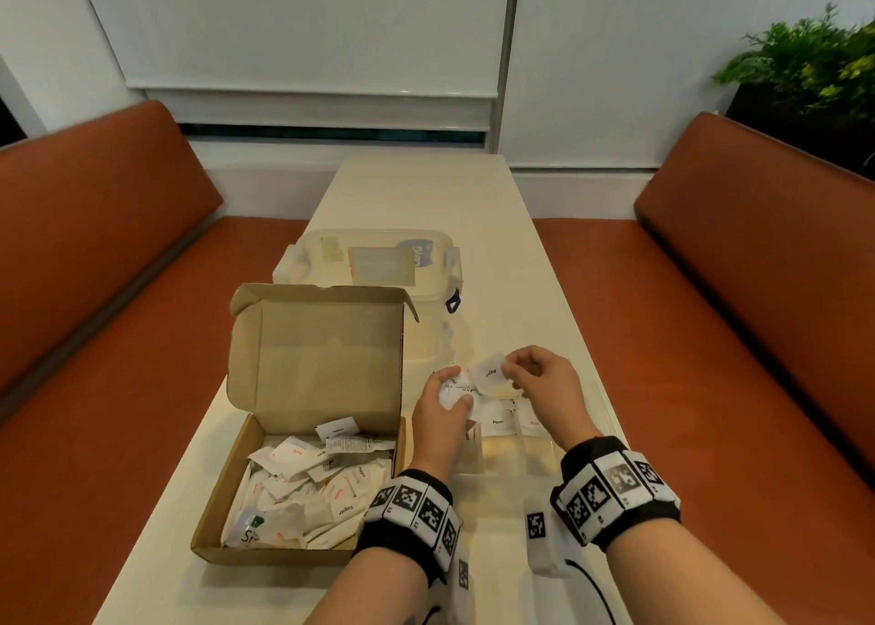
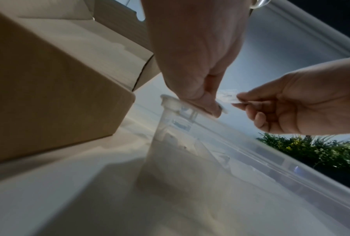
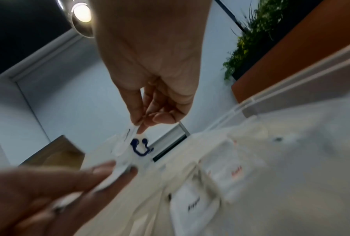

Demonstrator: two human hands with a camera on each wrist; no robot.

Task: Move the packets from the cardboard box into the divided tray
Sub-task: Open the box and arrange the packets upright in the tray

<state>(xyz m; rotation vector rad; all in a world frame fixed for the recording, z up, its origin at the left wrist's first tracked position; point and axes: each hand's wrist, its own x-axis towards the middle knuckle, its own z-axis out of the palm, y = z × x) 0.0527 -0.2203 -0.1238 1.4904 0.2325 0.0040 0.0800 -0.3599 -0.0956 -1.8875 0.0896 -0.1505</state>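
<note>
The open cardboard box (image 1: 303, 435) stands on the left of the table, with several white packets (image 1: 303, 487) inside. To its right lies the clear divided tray (image 1: 521, 456), holding a pepper packet (image 1: 497, 421) and a red-lettered packet (image 1: 535, 423) in its far compartments. Above the tray my left hand (image 1: 457, 387) grips a small bunch of packets (image 1: 450, 392). My right hand (image 1: 506, 364) pinches one pepper packet (image 1: 490, 371) by its corner, close to that bunch. In the right wrist view the right hand's pinched packet (image 3: 127, 138) hangs over the tray's packets (image 3: 192, 202).
A clear lidded container (image 1: 379, 264) stands behind the box, its blue clasp (image 1: 453, 301) facing right. Orange benches (image 1: 757, 340) run along both sides of the narrow table (image 1: 426, 188). A plant (image 1: 814, 65) is at the far right.
</note>
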